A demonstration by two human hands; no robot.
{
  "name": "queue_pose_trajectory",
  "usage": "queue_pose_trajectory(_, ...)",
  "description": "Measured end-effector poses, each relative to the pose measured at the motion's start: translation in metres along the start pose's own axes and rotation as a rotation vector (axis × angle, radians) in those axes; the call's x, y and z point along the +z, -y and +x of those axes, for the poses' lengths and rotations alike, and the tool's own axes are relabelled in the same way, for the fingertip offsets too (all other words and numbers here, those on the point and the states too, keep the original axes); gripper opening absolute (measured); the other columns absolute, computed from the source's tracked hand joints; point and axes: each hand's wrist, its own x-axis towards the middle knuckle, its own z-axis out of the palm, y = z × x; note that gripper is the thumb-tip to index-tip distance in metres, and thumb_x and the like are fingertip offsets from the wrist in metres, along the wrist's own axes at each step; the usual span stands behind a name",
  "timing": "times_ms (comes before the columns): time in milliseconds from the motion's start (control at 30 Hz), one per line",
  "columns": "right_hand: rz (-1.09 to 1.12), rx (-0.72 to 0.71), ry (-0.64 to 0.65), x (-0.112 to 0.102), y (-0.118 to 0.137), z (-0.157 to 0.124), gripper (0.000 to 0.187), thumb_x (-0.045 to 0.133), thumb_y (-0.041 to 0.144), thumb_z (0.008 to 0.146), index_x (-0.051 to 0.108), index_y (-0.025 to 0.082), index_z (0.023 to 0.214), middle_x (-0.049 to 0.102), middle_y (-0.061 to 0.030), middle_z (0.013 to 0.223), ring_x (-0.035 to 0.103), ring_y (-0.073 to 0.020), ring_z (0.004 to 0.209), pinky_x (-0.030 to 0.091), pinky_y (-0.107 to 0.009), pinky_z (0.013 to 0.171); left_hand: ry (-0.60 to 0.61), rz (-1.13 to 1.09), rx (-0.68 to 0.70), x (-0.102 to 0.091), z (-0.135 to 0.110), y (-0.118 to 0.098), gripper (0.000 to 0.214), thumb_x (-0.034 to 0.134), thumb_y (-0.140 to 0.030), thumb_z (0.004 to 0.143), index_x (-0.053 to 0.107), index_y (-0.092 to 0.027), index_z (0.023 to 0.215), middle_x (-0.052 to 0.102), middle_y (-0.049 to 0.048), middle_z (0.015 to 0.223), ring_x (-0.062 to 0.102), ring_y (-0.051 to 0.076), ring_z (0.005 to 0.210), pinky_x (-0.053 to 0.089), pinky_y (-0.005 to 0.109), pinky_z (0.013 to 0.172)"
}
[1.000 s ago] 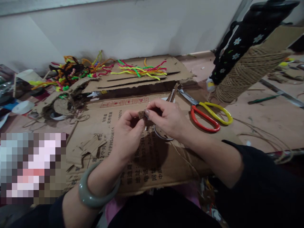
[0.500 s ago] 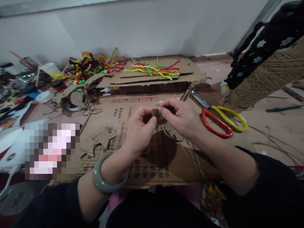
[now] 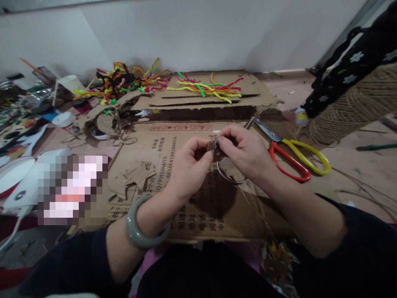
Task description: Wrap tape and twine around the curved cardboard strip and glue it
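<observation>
Left hand (image 3: 192,167) and right hand (image 3: 245,151) pinching brown piece (image 3: 211,146), capped red jar (image 3: 82,106)

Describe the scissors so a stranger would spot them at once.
Over the printed cardboard, find the right hand. Between it and the big twine spool lie the scissors. Their red and yellow handles set them apart from the spool's plain brown.

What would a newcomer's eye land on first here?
Probably the red and yellow scissors, to the right of the right hand. Then the bright pipe cleaners at the back and the twine roll far right. Mid-picture, that hand and the left hand pinch a small brown piece.
</observation>
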Motion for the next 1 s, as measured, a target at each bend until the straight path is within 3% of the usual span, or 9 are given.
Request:
queue_pose_trajectory(200, -0.011, -0.136, -0.017, 0.001, 0.000, -0.003, 0.009, 0.053, 0.019, 0.084, 0.061, 0.018, 0.084, 0.066, 0.0005, 0.077, 0.059, -0.0129, 0.069, 0.044, -0.026, 0.065, -0.042, -0.109, -0.065, -0.006, 0.003, 0.004, 0.008, 0.072, -0.015, 0.073, 0.067, -0.020, 0.078, 0.067, -0.0035, 0.073, 0.060, 0.009, 0.067, 0.049, 0.022, 0.068)
queue_pose_trajectory(500, -0.213, -0.388, -0.113, -0.002, 0.004, -0.007, 0.014, 0.054, 0.011, 0.085, 0.064, 0.019, 0.088, 0.069, -0.0019, 0.088, 0.061, -0.0139, 0.082, 0.047, -0.026, 0.074, -0.108, -0.270, -0.210, -0.001, 0.006, -0.009, 0.015, 0.080, -0.021, 0.063, 0.069, -0.017, 0.073, 0.068, -0.0013, 0.070, 0.060, 0.010, 0.066, 0.049, 0.022, 0.067)
queue_pose_trajectory(1000, -0.296, -0.366, -0.040, -0.005, 0.002, -0.006, 0.013, 0.053, 0.018, 0.089, 0.065, 0.020, 0.093, 0.068, -0.0042, 0.090, 0.060, -0.0163, 0.084, 0.045, -0.030, 0.076, -0.023, -0.264, -0.240, -0.005, 0.006, -0.008, 0.020, 0.080, -0.026, 0.065, 0.075, -0.019, 0.082, 0.072, 0.0015, 0.072, 0.065, 0.014, 0.071, 0.052, 0.026, 0.070)
